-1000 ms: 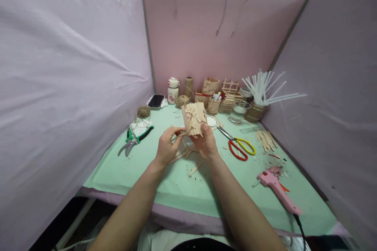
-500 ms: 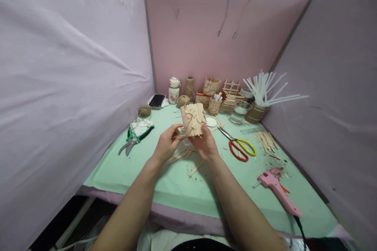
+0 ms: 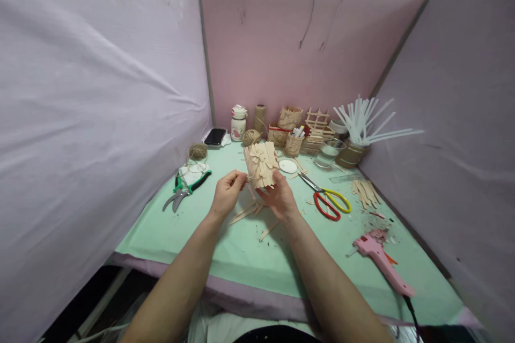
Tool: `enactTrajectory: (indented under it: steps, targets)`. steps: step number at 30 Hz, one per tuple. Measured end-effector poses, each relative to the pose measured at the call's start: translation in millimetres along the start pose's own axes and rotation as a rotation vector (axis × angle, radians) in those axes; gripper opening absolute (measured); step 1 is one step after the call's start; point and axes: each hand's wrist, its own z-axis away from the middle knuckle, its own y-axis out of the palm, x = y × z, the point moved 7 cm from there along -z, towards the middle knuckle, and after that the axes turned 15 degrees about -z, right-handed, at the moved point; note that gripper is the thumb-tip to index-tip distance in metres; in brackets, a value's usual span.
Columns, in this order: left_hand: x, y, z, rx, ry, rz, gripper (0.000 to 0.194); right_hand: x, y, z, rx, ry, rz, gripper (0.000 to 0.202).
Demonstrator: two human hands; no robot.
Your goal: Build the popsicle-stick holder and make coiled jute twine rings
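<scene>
A cup-like piece made of pale wooden sticks (image 3: 263,163), with a flower shape on its front, is held upright above the middle of the table. My right hand (image 3: 279,197) grips it from below and from the right side. Beside its lower left edge, my left hand (image 3: 229,190) is closed in a pinch on a thin strand of twine (image 3: 250,177) that runs to the piece. Loose wooden sticks (image 3: 242,214) lie on the green cloth beneath the hands.
Green-handled pruners (image 3: 183,192) lie at the left; scissors (image 3: 328,201) and a pink glue gun (image 3: 382,262) at the right. Behind are a phone (image 3: 215,137), a bottle (image 3: 238,125), twine balls (image 3: 197,151), a glass bowl of water (image 3: 329,154) and white glue sticks (image 3: 358,123) in a pot.
My left hand has drawn slightly left, away from the piece, fingers now tightly pinched. The piece has shifted a little left with my right hand.
</scene>
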Motion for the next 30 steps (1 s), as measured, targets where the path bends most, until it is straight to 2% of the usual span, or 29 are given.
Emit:
enactTrajectory:
  steps: [3, 8, 13, 15, 19, 23, 27, 30]
  targets:
    - [13.5, 8.0, -0.7, 0.061, -0.156, 0.212, 0.038, -1.6, -0.4, 0.3, -0.004, 0.009, 0.004, 0.048]
    - [24.1, 12.8, 1.7, 0.146, -0.307, 0.328, 0.046, -2.1, -1.2, -0.5, 0.003, 0.012, 0.003, 0.047]
    - [30.4, 22.2, 9.7, 0.337, -0.516, 0.544, 0.045, -1.8, -3.0, -1.0, -0.017, 0.011, 0.004, 0.047]
    - [30.3, 24.8, 12.2, 0.379, -0.565, 0.610, 0.043, -1.7, -3.1, -1.0, -0.015, 0.010, 0.000, 0.047]
    - [28.9, 27.8, 14.7, 0.386, -0.621, 0.735, 0.044, -2.3, -2.2, -0.7, 0.007, 0.014, -0.001, 0.047]
    - [26.1, 29.7, 15.3, 0.396, -0.663, 0.875, 0.038, -1.7, -2.6, 0.2, 0.003, 0.004, 0.002, 0.047]
    - [22.3, 26.1, 12.2, 0.386, -0.610, 0.902, 0.034, -2.7, -2.7, 0.5, -0.006, 0.018, -0.010, 0.046]
    - [22.2, 22.7, 10.8, 0.321, -0.574, 0.869, 0.031, -3.6, -3.0, -0.1, -0.014, 0.029, -0.023, 0.046]
